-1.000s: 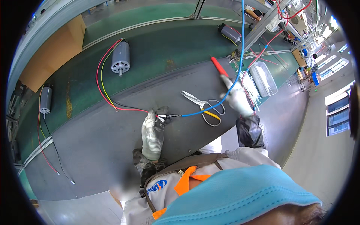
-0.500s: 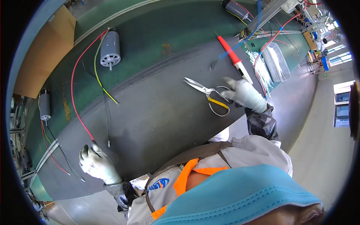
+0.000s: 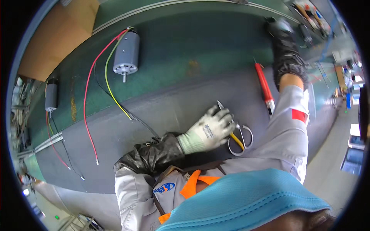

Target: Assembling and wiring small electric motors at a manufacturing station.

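Note:
My left hand [image 3: 210, 131], in a white glove, lies across the scissors [image 3: 236, 141] with its fingers stretched out over the blades. The blade tip and the handles, one yellow, show around the glove. My right hand [image 3: 282, 26] reaches far forward to the upper right, blurred; what its fingers touch is hidden. Below that arm lies a red-and-white pen-shaped tool [image 3: 263, 85] with a thin dark tip. A grey motor [image 3: 126, 54] stands on the far left of the bench, its red wire [image 3: 85, 100], yellow-green wire [image 3: 109, 82] and black wire trailing towards me.
Another motor [image 3: 51, 96] with wires sits at the left. A dark cylinder [image 3: 305, 35] with a yellow-green wire lies past my right arm. A cardboard box [image 3: 58, 38] stands at the back left. A co-worker's arms [image 3: 306, 15] show at the upper right. A dark mat [image 3: 162, 104] covers the bench.
My left hand has let go of the red wire and moved right onto the scissors. My right hand has left the scissors' handles and stretched far forward. The view has shifted.

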Available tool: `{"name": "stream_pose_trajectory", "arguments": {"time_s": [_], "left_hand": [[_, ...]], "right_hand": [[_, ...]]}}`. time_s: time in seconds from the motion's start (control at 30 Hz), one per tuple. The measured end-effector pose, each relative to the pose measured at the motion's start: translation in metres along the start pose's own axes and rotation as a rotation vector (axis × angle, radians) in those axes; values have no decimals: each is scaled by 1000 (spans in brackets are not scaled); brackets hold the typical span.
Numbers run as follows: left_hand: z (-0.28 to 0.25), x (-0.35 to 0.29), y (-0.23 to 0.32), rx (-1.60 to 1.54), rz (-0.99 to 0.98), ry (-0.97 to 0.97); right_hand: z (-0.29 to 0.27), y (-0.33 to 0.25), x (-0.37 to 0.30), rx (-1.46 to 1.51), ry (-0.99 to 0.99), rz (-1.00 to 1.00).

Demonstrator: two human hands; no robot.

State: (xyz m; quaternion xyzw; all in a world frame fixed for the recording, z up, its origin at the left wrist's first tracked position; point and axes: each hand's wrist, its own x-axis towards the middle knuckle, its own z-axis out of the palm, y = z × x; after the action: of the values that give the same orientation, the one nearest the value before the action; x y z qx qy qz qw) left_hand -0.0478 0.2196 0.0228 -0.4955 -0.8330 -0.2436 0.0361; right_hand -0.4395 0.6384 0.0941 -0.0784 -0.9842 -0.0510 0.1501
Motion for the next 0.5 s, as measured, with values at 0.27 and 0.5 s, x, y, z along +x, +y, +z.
{"name": "stream_pose_trajectory", "arguments": {"time_s": [0.27,0.5], "left_hand": [[-8,15,-13,-81,150,-60],[-3,23,-3,-66,-9,8]], "right_hand": [[21,217,62,-243,-486,-169],[25,7,0,87,-383,-103]]}}
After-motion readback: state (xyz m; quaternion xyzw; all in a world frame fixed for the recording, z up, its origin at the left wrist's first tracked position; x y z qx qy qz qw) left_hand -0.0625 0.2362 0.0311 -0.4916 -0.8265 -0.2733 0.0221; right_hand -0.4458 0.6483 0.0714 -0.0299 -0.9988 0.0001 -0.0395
